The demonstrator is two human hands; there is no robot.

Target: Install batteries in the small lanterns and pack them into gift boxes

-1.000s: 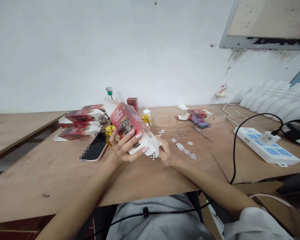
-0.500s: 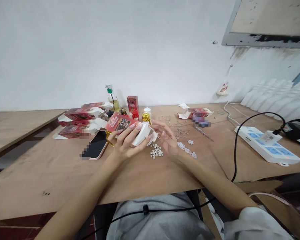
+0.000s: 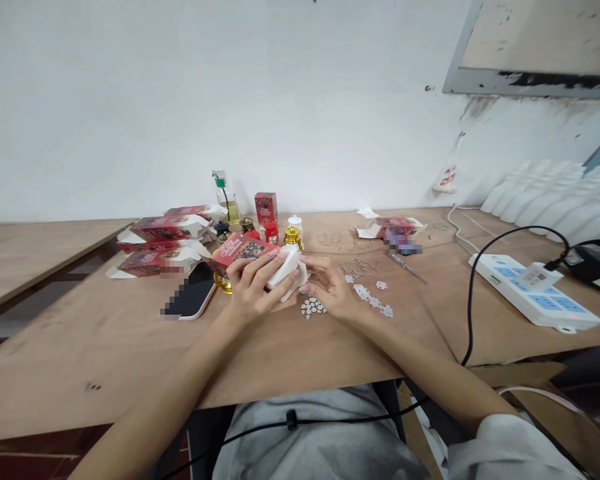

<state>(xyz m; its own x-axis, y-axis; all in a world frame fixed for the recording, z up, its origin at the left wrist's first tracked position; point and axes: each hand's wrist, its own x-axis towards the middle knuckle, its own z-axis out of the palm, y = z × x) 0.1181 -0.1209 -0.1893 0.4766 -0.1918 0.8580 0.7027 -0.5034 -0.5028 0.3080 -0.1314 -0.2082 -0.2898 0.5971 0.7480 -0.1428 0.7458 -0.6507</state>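
A red printed cardboard box (image 3: pixel 243 250) lies tilted in my left hand (image 3: pixel 257 283), whose fingers wrap over its side. The white flaps (image 3: pixel 284 272) at its near end face right. My right hand (image 3: pixel 330 287) is at those flaps, thumb and fingers bent around their edge. Just below the hands lie several small round silvery pieces (image 3: pixel 311 308). Behind the box stand small lanterns: a gold one (image 3: pixel 293 237), a red one (image 3: pixel 271 231) and a white one (image 3: pixel 295 223). Another gold lantern (image 3: pixel 223 283) is partly hidden beneath the box.
Red boxes with raised flaps (image 3: pixel 165 229) are stacked at left beside a phone (image 3: pixel 193 293). A bottle of yellow liquid (image 3: pixel 233 210) stands behind. To the right are thin wire pieces (image 3: pixel 360 267), white tabs (image 3: pixel 373 300), scissors (image 3: pixel 405 265) and a power strip (image 3: pixel 535 290).
My right hand has moved left onto the box's flaps, its fingers now closed around their edge. The box has shifted slightly downward in my left hand.
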